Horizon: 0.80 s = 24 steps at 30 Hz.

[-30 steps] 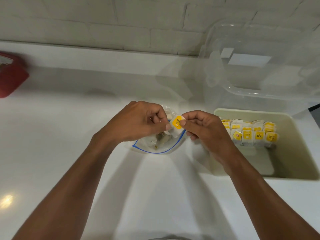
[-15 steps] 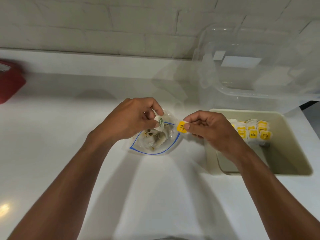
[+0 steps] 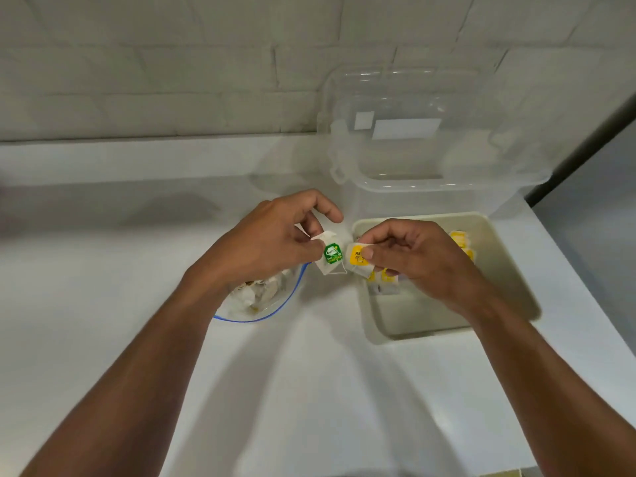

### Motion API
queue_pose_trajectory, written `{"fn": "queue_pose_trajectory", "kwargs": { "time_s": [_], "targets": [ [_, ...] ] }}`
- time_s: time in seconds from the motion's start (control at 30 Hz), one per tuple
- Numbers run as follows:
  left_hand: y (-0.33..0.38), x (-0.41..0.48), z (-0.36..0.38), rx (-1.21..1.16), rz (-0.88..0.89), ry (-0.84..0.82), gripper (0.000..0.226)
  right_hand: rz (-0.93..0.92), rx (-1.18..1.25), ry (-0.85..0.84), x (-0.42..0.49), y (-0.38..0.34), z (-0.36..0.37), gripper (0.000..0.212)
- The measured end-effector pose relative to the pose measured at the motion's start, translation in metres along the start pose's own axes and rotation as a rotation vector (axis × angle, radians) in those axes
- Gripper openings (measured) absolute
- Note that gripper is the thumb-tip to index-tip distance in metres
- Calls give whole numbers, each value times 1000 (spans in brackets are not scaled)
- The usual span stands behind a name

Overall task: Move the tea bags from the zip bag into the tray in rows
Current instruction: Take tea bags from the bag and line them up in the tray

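A green-label tea bag [image 3: 331, 258] and a yellow-label tea bag [image 3: 358, 259] hang side by side, pinched in fingers, between zip bag [image 3: 272, 301] and tray [image 3: 509, 270]. The clear, blue-rimmed zip bag lies open, holding more tea bags. The beige tray holds yellow-label bags [image 3: 461, 241] along its far side.

The yellow tag [image 3: 358, 255] of the tea bag pinched in the right hand [image 3: 413, 259] shows the letters "RE"; the remainder is covered by the thumb. The green tag [image 3: 333, 253] of the tea bag held in the left hand [image 3: 272, 242] carries inverted white lettering, too blurred to read reliably.
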State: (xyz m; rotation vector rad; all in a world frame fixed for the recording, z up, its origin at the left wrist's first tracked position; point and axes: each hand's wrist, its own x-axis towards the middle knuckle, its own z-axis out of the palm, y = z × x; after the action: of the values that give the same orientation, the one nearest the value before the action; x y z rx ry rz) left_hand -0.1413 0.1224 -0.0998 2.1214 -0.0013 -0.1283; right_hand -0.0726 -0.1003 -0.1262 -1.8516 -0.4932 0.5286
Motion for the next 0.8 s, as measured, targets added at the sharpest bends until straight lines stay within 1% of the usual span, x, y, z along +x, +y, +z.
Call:
{"fn": "queue_pose_trajectory", "kwargs": {
  "time_s": [0.13, 0.23, 0.37, 0.47, 0.57, 0.67, 0.8],
  "targets": [
    [19, 14, 20, 13, 21, -16, 41, -2, -1, 20, -5, 9, -29, 7],
    [29, 29, 36, 63, 29, -25, 37, 5, -48, 32, -5, 21, -56, 9],
    [38, 52, 63, 173, 26, 36, 29, -24, -256, 99, -5, 37, -95, 7],
    [38, 67, 84, 260, 20, 95, 21, -12, -374, 134, -1, 48, -120, 5],
    [34, 79, 110, 383, -15, 112, 16, 49, -438, 58, 7, 66, -133, 9],
    [33, 89, 137, 503, -111, 49, 16, 103, -604, -47, 11, 85, -133, 12],
    [29, 96, 162, 575, -148, -51, 13, 137, -803, -226, 11, 104, -130, 15]
  ]
}}
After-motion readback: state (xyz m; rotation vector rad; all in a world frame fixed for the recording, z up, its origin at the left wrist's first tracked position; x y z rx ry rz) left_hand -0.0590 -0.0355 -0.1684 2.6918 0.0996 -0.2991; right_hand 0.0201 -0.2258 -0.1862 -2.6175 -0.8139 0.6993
